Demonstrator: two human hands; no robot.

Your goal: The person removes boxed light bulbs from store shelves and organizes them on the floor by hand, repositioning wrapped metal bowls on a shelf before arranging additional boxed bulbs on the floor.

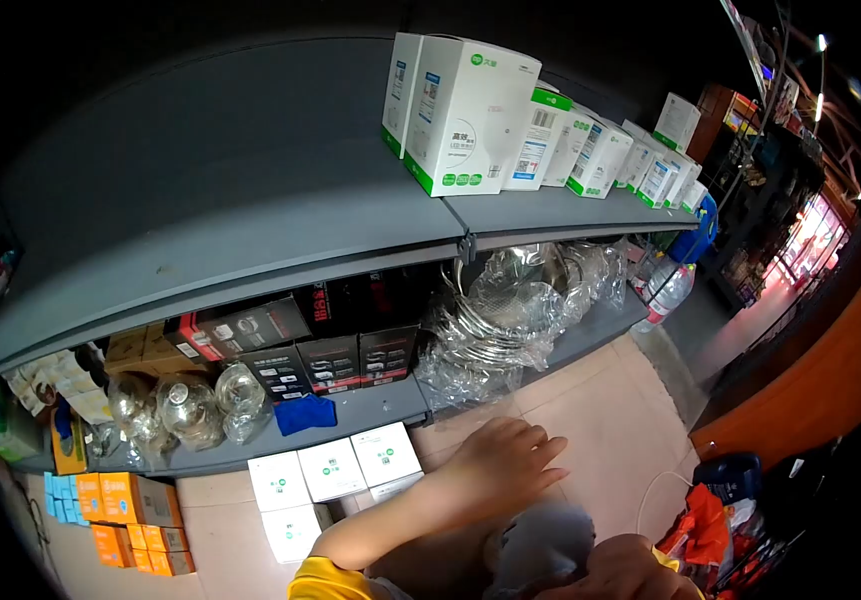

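Note:
My left hand [510, 462] reaches out above the tiled floor from a yellow sleeve [328, 582]. Its fingers are loosely bent and apart, with nothing seen in them. Just left of it, white boxes with green logos [331, 468] stand on the floor in front of the shelf; my forearm covers part of them. At the bottom edge is my right hand [630, 570], partly cut off and close to my body, its fingers not clearly visible. Between the hands shows light grey cloth [547, 540], apparently over my knee.
A grey shelf [250, 250] carries white-and-green LED boxes [472, 115] on its upper board. Below are plastic-wrapped metal rings [510, 310], black boxes [335, 362] and a blue cloth [305, 414]. Orange boxes [140, 500] stand at left; red bags [700, 530] lie at right.

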